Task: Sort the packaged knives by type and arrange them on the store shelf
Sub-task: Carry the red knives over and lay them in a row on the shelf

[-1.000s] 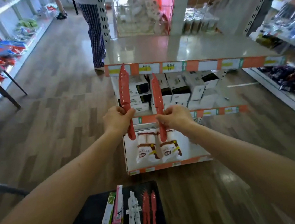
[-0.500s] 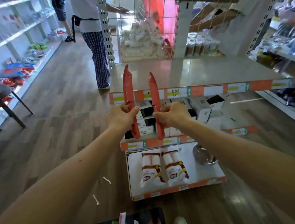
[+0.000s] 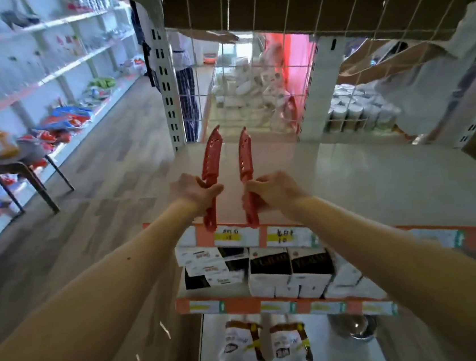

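Two red knives stand upright side by side, tips up, above the front of the pale top shelf [image 3: 379,182]. My left hand [image 3: 195,192] grips the left red knife [image 3: 212,156] round its handle. My right hand [image 3: 276,189] grips the right red knife [image 3: 245,157] the same way. The two blades are a hand's width apart and nearly parallel. Both handles reach down past the shelf's orange price strip [image 3: 266,233].
Black-and-white boxes [image 3: 271,271] fill the shelf below, white bags [image 3: 267,346] and a metal bowl [image 3: 356,327] lie on the lowest one. A wire grid [image 3: 278,72] backs the top shelf. A person in striped trousers [image 3: 187,97] stands behind the upright. A stool [image 3: 22,172] stands at left.
Both hands have raised the red knives up and forward over the top shelf. The view has tilted up, so the black tray of knives has dropped out of sight.
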